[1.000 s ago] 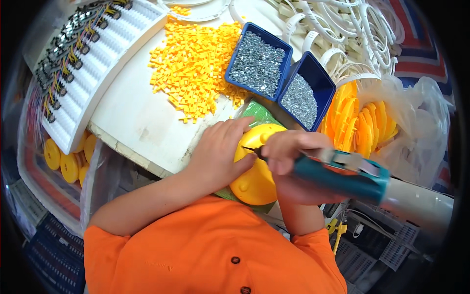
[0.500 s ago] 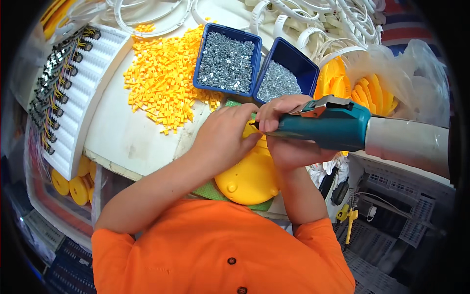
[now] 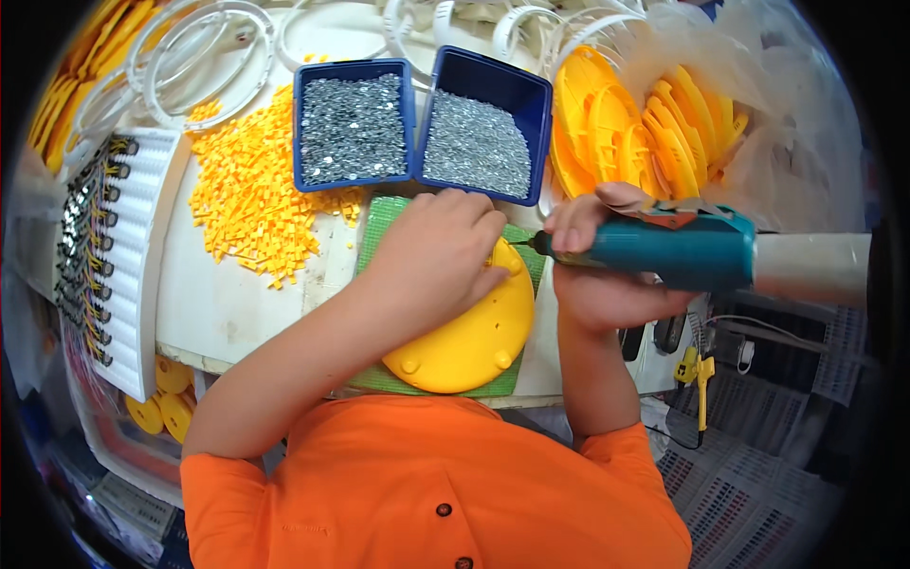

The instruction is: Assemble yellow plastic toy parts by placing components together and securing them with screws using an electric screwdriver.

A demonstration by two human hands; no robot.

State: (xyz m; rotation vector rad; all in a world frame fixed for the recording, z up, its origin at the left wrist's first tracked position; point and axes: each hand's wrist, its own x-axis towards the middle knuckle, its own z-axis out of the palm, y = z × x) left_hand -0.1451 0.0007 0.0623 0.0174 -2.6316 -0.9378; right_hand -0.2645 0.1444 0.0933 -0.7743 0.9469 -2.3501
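Observation:
My left hand (image 3: 438,248) is closed on the upper edge of a round yellow plastic cover (image 3: 474,332), its fingers curled over the far side. The cover rests on a green textured mat (image 3: 379,223) and has small raised bumps and holes. My right hand (image 3: 607,284) wraps round a teal electric screwdriver (image 3: 664,251), held almost level with its bit pointing left. The bit's tip is close to the cover's upper right edge, near my left fingers. Whether it touches the cover, I cannot tell. What lies under my left fingers is hidden.
Two blue bins (image 3: 355,123) of small metal screws stand beyond the mat. Left of them lies a heap of small yellow pieces (image 3: 256,190), then a white foam tray (image 3: 142,256) with wired parts. White rings (image 3: 204,62) and yellow shells (image 3: 607,123) lie farther back.
The view has shifted, so the bench things sit farther left. My right hand and the screwdriver have drawn a little to the right, away from my left hand, which stays on the cover.

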